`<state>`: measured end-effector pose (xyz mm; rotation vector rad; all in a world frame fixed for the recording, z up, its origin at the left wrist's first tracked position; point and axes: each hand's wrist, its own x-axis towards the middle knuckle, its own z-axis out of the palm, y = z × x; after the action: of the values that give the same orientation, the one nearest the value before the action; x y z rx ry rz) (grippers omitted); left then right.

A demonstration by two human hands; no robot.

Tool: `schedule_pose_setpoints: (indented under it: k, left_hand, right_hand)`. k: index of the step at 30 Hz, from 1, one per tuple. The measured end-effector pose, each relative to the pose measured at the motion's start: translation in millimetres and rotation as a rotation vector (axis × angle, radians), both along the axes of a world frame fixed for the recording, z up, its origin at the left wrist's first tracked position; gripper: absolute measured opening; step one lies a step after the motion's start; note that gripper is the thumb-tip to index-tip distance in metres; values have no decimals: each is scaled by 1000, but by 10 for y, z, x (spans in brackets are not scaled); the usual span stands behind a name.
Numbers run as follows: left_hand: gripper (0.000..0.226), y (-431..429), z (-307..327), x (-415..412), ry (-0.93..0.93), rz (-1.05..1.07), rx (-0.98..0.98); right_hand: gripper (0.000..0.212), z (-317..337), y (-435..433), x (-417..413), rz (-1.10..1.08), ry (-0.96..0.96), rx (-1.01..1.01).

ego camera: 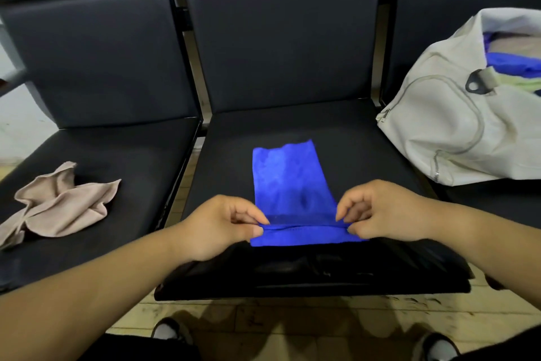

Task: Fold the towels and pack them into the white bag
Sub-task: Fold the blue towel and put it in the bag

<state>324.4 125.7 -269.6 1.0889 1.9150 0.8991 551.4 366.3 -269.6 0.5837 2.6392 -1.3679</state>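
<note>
1. A bright blue towel point(288, 182) lay on the middle seat point(351, 138) of a row of dark padded chairs, folded into a long narrow strip running away from the person.
2. Its far end was slightly uneven, and a small dimple showed in the cloth near the hands.
3. The near end was lifted into a fold, with a lighter band just behind the crease and a short flap hanging toward the seat's front edge.
4. The left hand point(222, 226) pinched the left corner of that fold between thumb and fingertips.
5. The right hand point(377, 211) pinched the right corner the same way, fingers curled.
6. A crumpled beige towel point(58, 202) sat on the left seat, well apart.
7. The white bag point(456, 114) rested on the right seat, mouth open, with blue, pale green and beige cloth showing inside.
</note>
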Motion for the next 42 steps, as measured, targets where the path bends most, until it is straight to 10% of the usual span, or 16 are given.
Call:
schedule_pose_setpoints:
  k: [12,27,33,42]
  left_hand:
    - [13,382,294,-339,-160,287,184]
    - [18,1238,-333,-937,243,462,1]
    - [31,981,-362,-773,581,211,121]
    - [36,479,-464,-375,569,-268,-69]
  right_hand:
    - [19,333,258,-387,-320,167,-423]
    - [20,-524,849,-1346,-640,196,-178]
    - [33,-348,676,-1129,-430,243,289]
    - [36,-494,273,-555,146,-51,380]
